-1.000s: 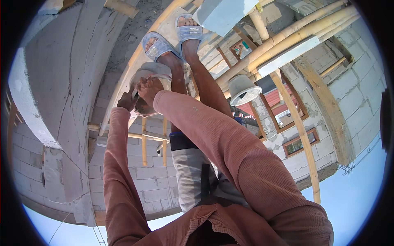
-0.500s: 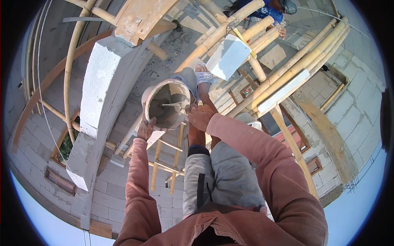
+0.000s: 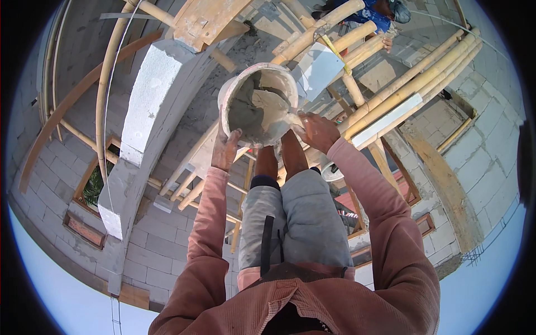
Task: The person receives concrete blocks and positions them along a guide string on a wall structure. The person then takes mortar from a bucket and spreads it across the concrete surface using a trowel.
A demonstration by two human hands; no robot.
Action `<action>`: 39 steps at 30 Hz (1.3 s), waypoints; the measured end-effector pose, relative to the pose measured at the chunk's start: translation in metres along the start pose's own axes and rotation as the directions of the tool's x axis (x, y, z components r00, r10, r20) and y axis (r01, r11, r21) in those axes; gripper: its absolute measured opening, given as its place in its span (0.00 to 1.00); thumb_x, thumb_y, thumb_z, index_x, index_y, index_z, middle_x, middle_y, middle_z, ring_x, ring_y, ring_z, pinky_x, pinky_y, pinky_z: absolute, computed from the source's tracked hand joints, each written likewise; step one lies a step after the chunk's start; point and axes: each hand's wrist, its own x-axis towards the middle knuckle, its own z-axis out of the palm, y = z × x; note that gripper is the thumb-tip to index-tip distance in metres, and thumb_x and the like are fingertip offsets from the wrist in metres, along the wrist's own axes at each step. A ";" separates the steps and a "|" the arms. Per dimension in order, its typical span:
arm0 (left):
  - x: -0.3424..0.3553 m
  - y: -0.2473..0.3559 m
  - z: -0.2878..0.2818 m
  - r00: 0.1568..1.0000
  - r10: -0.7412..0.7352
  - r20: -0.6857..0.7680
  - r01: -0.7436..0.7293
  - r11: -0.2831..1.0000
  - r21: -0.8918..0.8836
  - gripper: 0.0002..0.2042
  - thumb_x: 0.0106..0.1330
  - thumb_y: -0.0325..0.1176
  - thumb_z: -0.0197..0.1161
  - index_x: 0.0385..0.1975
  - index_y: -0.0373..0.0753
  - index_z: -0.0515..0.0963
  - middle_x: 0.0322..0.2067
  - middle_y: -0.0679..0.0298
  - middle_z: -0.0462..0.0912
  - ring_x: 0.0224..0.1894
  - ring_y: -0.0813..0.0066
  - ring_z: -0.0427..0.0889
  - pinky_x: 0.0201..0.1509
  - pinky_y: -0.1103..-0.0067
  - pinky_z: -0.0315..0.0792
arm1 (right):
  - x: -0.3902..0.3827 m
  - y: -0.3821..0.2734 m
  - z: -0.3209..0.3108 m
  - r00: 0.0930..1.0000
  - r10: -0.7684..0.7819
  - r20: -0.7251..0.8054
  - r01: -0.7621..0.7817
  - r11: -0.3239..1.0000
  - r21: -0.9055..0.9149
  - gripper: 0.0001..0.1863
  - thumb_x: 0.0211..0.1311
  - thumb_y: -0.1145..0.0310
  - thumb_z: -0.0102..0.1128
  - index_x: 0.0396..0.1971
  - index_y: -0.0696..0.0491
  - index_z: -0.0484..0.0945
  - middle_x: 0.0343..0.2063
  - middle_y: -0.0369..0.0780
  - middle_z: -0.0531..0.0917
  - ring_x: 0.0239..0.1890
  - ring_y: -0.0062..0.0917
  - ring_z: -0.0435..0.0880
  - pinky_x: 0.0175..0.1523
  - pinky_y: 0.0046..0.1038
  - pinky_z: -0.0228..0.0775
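My left hand (image 3: pixel 225 149) grips a round bucket (image 3: pixel 224 106) at its near left side, the thumb up by the rim and the fingers partly hidden. Grey wet mortar (image 3: pixel 243 114) lies inside and coats the inner wall. The bucket is tilted so that its mouth faces me. My right hand (image 3: pixel 318 132) is closed at the right rim around the handle of a mortar-smeared trowel (image 3: pixel 272 110). The pale blade reaches into the bucket over the mortar.
Bamboo poles (image 3: pixel 413 95) form scaffolding at the right, with a pale blue-grey board (image 3: pixel 318 70) among them. A light block beam (image 3: pixel 151 95) runs along the left. Another person (image 3: pixel 371 17) is at the far right. Block walls (image 3: pixel 162 251) surround the drop below.
The bucket has come up and to the right, looking larger, and now covers my feet. My right hand has moved right and up, and the trowel blade shows more plainly inside.
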 end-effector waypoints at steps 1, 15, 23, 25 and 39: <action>0.001 0.005 -0.003 0.998 -0.020 0.054 0.019 0.999 0.027 0.30 0.67 0.35 0.59 0.69 0.35 0.63 0.57 0.58 0.76 0.56 0.69 0.74 0.63 0.75 0.66 | -0.002 0.004 -0.001 0.998 -0.008 0.067 0.008 1.000 -0.003 0.28 0.71 0.48 0.51 0.61 0.53 0.71 0.46 0.52 0.82 0.47 0.48 0.85 0.51 0.45 0.78; 0.004 0.030 -0.014 0.978 -0.182 0.099 0.190 0.978 -0.084 0.29 0.65 0.39 0.58 0.66 0.38 0.65 0.52 0.59 0.78 0.52 0.72 0.78 0.50 0.74 0.78 | -0.018 0.031 -0.072 0.897 0.054 0.439 -0.260 0.867 0.424 0.48 0.54 0.33 0.66 0.65 0.58 0.72 0.48 0.52 0.85 0.44 0.32 0.85 0.54 0.31 0.74; 0.026 0.016 -0.006 0.973 -0.227 0.034 0.227 0.929 -0.291 0.27 0.66 0.40 0.58 0.64 0.39 0.65 0.53 0.59 0.77 0.56 0.67 0.78 0.53 0.70 0.78 | -0.005 0.055 -0.122 0.943 -0.016 0.334 -0.219 0.725 0.653 0.37 0.59 0.45 0.69 0.61 0.56 0.77 0.39 0.39 0.85 0.38 0.19 0.81 0.45 0.23 0.73; 0.024 0.017 -0.005 0.978 -0.206 0.039 0.208 0.923 -0.325 0.27 0.66 0.40 0.58 0.64 0.39 0.65 0.53 0.59 0.77 0.56 0.67 0.77 0.53 0.70 0.78 | 0.011 0.048 -0.150 0.980 -0.069 0.187 -0.072 0.753 0.654 0.35 0.61 0.46 0.68 0.61 0.56 0.78 0.37 0.39 0.86 0.36 0.17 0.80 0.44 0.23 0.73; -0.013 -0.024 -0.006 0.944 -0.322 -0.070 0.276 0.889 -0.366 0.26 0.65 0.41 0.59 0.64 0.45 0.67 0.50 0.64 0.79 0.50 0.71 0.79 0.48 0.72 0.78 | 0.162 -0.045 -0.240 0.685 -0.669 -0.290 0.275 0.606 -0.746 0.29 0.66 0.40 0.58 0.55 0.49 0.82 0.47 0.42 0.86 0.38 0.34 0.87 0.43 0.34 0.81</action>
